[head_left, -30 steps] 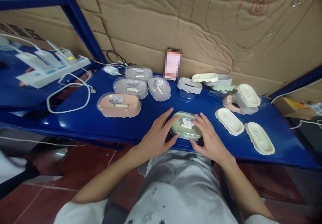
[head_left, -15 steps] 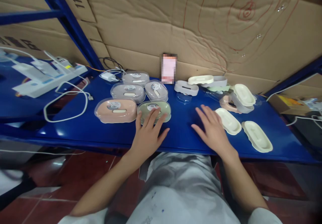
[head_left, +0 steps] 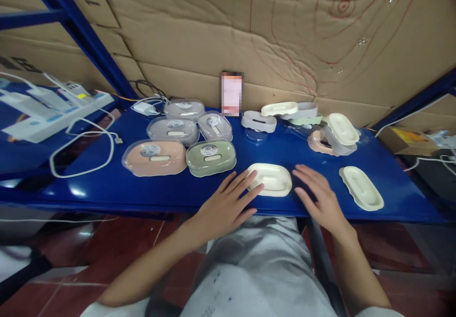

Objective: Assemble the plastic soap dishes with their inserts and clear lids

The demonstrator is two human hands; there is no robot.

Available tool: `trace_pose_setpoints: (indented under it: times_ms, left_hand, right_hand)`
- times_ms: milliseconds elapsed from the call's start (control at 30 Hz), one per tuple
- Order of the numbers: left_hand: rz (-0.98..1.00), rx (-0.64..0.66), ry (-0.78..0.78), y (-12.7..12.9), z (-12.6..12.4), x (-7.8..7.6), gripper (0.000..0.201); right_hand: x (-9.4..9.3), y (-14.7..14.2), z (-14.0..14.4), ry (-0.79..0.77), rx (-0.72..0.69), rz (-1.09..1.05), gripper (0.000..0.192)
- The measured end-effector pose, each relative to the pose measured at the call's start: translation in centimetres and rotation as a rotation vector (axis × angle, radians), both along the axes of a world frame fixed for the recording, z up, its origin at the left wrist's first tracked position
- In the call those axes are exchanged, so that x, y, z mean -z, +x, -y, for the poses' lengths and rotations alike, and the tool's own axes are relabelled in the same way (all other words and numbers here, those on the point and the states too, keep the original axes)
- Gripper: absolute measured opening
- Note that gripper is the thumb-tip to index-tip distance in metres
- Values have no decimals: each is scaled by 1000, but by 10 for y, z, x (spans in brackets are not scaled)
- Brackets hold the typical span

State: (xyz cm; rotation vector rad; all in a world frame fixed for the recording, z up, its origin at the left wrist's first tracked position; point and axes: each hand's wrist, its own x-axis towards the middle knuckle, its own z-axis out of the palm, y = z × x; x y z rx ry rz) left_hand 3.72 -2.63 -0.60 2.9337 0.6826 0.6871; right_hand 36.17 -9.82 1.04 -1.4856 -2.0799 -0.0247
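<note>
A cream oval soap-dish tray (head_left: 271, 180) lies near the front edge of the blue shelf (head_left: 117, 189), between my hands. My left hand (head_left: 228, 205) is flat with fingers apart, its fingertips touching the tray's left end. My right hand (head_left: 318, 199) rests open just right of the tray, holding nothing. To the left stands a green covered soap box (head_left: 211, 157) beside a pink covered one (head_left: 154, 157).
Grey covered boxes (head_left: 173, 129) sit behind the pink one. Loose trays and bases (head_left: 333, 134) pile at the back right; another cream tray (head_left: 361, 188) lies at the right. A white cable (head_left: 81, 146) and power strip (head_left: 53, 108) are at left. Cardboard lines the back.
The green box went from between my hands to beside the pink box. A cream tray has come from the right to the front centre, and both hands now flank it.
</note>
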Motion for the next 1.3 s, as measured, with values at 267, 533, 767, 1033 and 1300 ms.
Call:
trace_pose_setpoints:
  times_ms: [267, 533, 767, 1033, 1300]
  left_hand:
    - [74, 8, -93, -2, -6, 1, 25]
    - [130, 21, -109, -3, -7, 2, 22]
    - [155, 28, -111, -3, -7, 2, 20]
    - [187, 28, -134, -4, -8, 4, 17]
    - [186, 18, -140, -4, -8, 5, 17]
  right_hand:
    - [21, 95, 22, 87, 696, 235, 59]
    - [14, 145, -3, 101, 661, 147, 60]
    - [-44, 152, -88, -60, 692, 172, 54]
    - [-38, 167, -108, -38, 817, 12, 35]
    - [-33, 202, -54, 171, 1116, -31, 48]
